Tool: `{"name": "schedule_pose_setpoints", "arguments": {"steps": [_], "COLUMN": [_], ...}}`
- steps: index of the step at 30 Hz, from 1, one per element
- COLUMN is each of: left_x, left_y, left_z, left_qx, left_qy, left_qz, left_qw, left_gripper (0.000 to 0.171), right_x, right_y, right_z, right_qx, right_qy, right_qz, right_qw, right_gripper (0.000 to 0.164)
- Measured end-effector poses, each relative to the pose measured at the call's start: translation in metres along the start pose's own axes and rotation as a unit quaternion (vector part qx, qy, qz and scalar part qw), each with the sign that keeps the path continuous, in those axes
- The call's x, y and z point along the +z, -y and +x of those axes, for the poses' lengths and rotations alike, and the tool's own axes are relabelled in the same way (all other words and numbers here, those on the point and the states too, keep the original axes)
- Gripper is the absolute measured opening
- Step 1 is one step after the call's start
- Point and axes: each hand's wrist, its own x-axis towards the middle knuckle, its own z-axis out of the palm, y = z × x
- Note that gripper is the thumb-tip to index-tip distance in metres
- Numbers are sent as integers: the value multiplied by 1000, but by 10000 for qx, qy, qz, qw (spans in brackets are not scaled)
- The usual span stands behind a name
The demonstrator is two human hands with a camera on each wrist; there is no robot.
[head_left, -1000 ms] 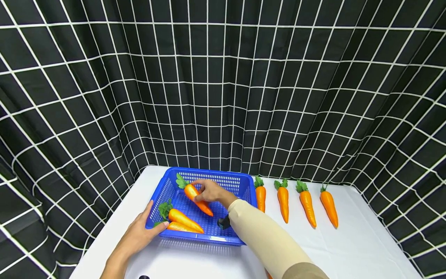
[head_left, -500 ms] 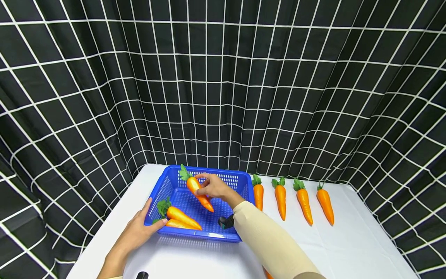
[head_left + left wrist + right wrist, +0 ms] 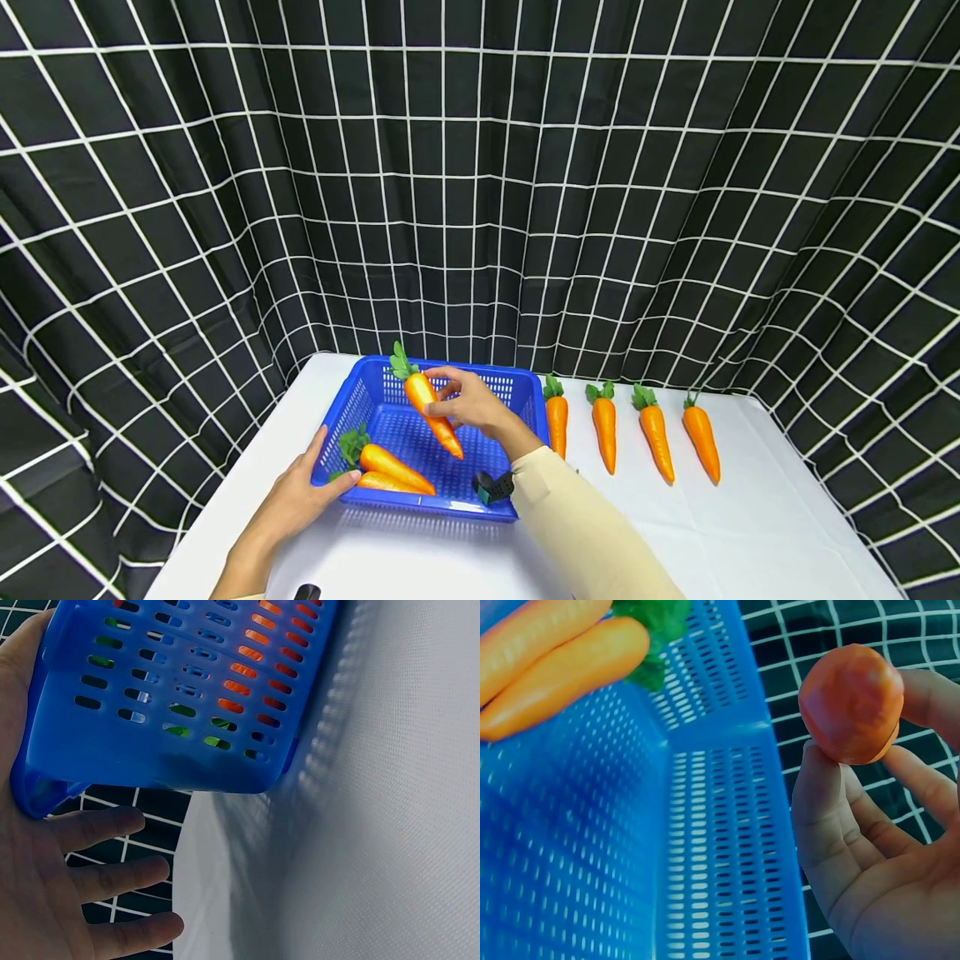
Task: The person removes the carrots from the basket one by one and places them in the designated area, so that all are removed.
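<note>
White table [image 3: 765,533] before black gridded curtain [image 3: 465,196], carrot [image 3: 441,429] pinched in right hand [image 3: 472,406], left hand [image 3: 294,493] straight-fingered against basket [image 3: 450,505]

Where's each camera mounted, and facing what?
Head: on head, looks forward and down at blue basket; left hand, right hand and forearms show.
Left wrist: on wrist, faces basket's outer wall; left hand shows.
Right wrist: on wrist, faces basket interior and held carrot; right hand shows.
Head and right wrist share held carrot.
</note>
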Motion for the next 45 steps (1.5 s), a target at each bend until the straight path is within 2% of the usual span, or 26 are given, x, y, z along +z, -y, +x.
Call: {"name": "schedule_pose_setpoints", "arguments": {"steps": [15,30,45], "left_x": [0,0,0], "left_y": [0,0,1], "left_z": [1,1,1], "left_qx": [-80,-90,-128], "left_qy": [67,93,126], "left_qz": [-79,-90,-77], "left_qw": [9999,9999,9998], "left_gripper": [102,101,102], "right_x": [1,-2,-7], "right_y": [16,28,36], "right_z": [-29,-74,-115], "right_qx": [-384,-1043,-1416], "right_qy": [-378,-707,-1051], "right_qz": [581,1176,1159], "right_qw": [9969,9850,9775], "right_gripper": [57,55,56]}}
